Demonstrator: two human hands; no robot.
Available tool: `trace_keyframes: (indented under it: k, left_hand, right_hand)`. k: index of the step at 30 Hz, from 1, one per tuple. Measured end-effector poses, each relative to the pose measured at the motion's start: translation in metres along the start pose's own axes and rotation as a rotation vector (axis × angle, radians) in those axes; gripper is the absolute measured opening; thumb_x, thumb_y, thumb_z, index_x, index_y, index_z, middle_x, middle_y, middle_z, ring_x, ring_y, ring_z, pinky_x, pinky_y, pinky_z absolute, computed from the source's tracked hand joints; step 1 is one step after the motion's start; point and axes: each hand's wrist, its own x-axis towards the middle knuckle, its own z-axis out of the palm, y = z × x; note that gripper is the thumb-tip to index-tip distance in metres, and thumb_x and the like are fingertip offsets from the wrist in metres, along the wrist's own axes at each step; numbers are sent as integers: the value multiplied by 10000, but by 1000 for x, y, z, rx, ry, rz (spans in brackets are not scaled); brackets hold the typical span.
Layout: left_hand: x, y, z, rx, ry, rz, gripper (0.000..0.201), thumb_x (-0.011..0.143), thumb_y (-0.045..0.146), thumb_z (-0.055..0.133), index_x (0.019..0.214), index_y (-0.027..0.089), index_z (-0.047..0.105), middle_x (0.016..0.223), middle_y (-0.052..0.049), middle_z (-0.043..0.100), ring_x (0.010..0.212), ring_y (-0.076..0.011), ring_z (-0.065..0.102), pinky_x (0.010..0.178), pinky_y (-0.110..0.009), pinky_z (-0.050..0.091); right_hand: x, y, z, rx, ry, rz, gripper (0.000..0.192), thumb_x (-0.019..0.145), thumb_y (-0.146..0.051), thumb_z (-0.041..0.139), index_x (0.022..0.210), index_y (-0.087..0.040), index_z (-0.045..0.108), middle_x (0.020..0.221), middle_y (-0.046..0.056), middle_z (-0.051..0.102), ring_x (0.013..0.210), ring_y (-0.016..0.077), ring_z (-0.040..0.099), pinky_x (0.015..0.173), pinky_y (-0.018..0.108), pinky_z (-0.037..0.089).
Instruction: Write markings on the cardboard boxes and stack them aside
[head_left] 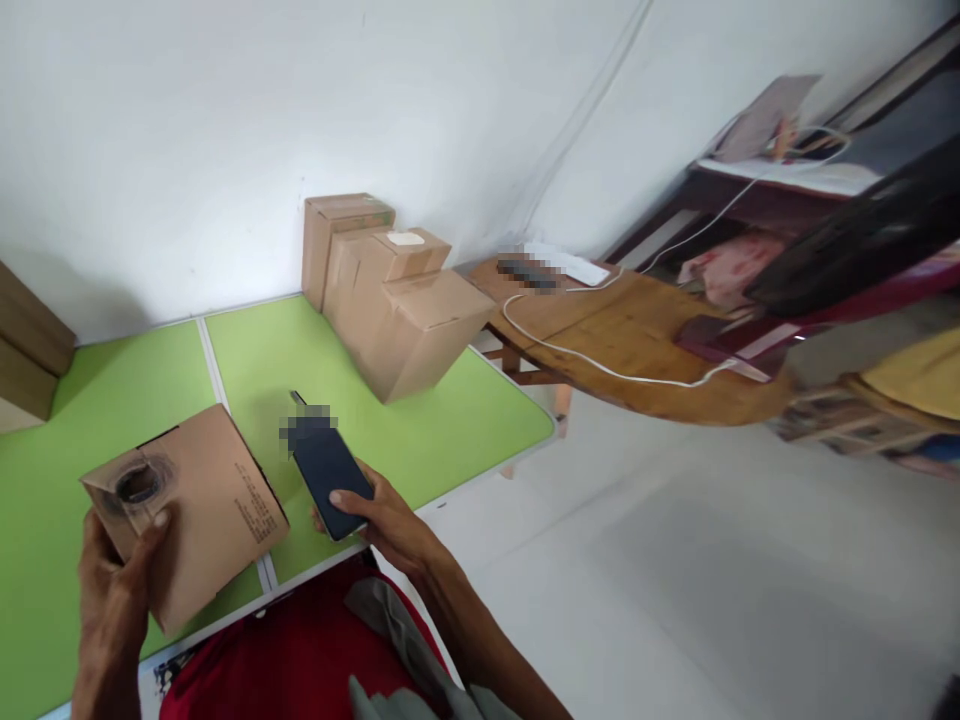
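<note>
My left hand (pixel 124 575) grips a brown cardboard box (pixel 206 490) by its near left side, with the thumb on the top face. That face has a dark, scorched-looking hole near the left corner and rows of small print at the right. The box is tilted over the front of the green table (pixel 420 450). In my right hand (pixel 379 515) is a smartphone (pixel 334 485), its dark screen facing up and my thumb lying across the lower part. The phone is held just right of the box, apart from it. Its upper end is partly blurred out.
Several cardboard boxes (pixel 405 310) stand together against the wall at the table's back. More boxes (pixel 30 350) are at the far left. To the right, a wooden table (pixel 600 340) bears a white cable (pixel 600 358) and a blurred dark object (pixel 529 272). A cluttered desk (pixel 780 180) is beyond.
</note>
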Motion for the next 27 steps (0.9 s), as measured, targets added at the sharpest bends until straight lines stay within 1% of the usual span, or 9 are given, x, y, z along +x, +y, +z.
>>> trace_keyframes:
  k: [3, 6, 10, 13, 16, 19, 23, 25, 27]
  left_hand:
    - [-3, 17, 23, -86, -42, -28, 887, 683, 645, 986, 1398, 238, 654, 1327, -132, 779, 1083, -308, 770, 865, -409, 654]
    - [-6, 31, 49, -130, -125, 38, 937, 684, 601, 984, 1467, 242, 616, 1420, -145, 752, 1262, -344, 753, 1033, -446, 642]
    - [-12, 31, 70, -162, -210, 109, 975, 648, 614, 963, 1473, 231, 612, 1412, -154, 752, 1302, -377, 744, 1075, -483, 635]
    - [-16, 25, 71, -169, -230, 135, 1034, 586, 661, 963, 1464, 226, 635, 1351, -149, 765, 1244, -387, 756, 1035, -492, 646]
    - [-18, 19, 67, -163, -233, 135, 1037, 580, 671, 958, 1461, 226, 640, 1302, -132, 769, 1214, -377, 761, 1000, -470, 654]
    - [-18, 16, 65, -159, -230, 123, 996, 628, 657, 935, 1480, 240, 630, 1275, -118, 771, 1206, -364, 767, 974, -454, 663]
    - [-18, 16, 63, -157, -224, 110, 935, 669, 605, 924, 1487, 266, 626, 1251, -103, 777, 1197, -355, 776, 960, -449, 674]
    - [-19, 17, 60, -154, -219, 106, 918, 679, 575, 931, 1488, 267, 625, 1282, -108, 775, 1223, -359, 770, 982, -453, 670]
    - [-20, 18, 57, -149, -213, 103, 919, 684, 546, 943, 1497, 265, 619, 1343, -117, 766, 1270, -365, 756, 1028, -461, 655]
  right_hand:
    - [-16, -17, 13, 172, -126, -44, 716, 761, -501, 1048, 1294, -239, 647, 1044, 65, 842, 847, 251, 851, 733, 346, 674]
    - [-22, -30, 40, 225, -260, -28, 735, 776, -483, 1055, 1354, -264, 656, 1115, 59, 843, 895, 257, 861, 747, 364, 697]
    - [-15, -19, 75, 264, -303, -41, 808, 702, -488, 1095, 1371, -285, 689, 1128, 30, 830, 972, 263, 846, 754, 362, 715]
    - [-9, -3, 88, 287, -348, -48, 867, 729, -519, 1079, 1455, -294, 661, 1116, 27, 829, 884, 254, 851, 725, 383, 729]
    - [-8, 7, 89, 299, -368, -31, 916, 765, -528, 1063, 1531, -288, 620, 1099, 33, 838, 817, 256, 859, 745, 440, 747]
    - [-10, 9, 85, 288, -358, -18, 910, 761, -515, 1067, 1523, -284, 626, 1086, 33, 846, 814, 255, 861, 762, 455, 755]
    - [-11, 8, 82, 271, -325, -11, 937, 739, -497, 1079, 1532, -295, 623, 1146, 43, 845, 895, 265, 872, 774, 432, 753]
    - [-10, 9, 82, 267, -318, -24, 910, 739, -507, 1076, 1509, -286, 645, 1136, 43, 844, 927, 265, 871, 780, 418, 750]
    - [-9, 10, 84, 263, -314, -45, 844, 756, -538, 1061, 1462, -274, 679, 1092, 35, 843, 890, 255, 862, 758, 412, 749]
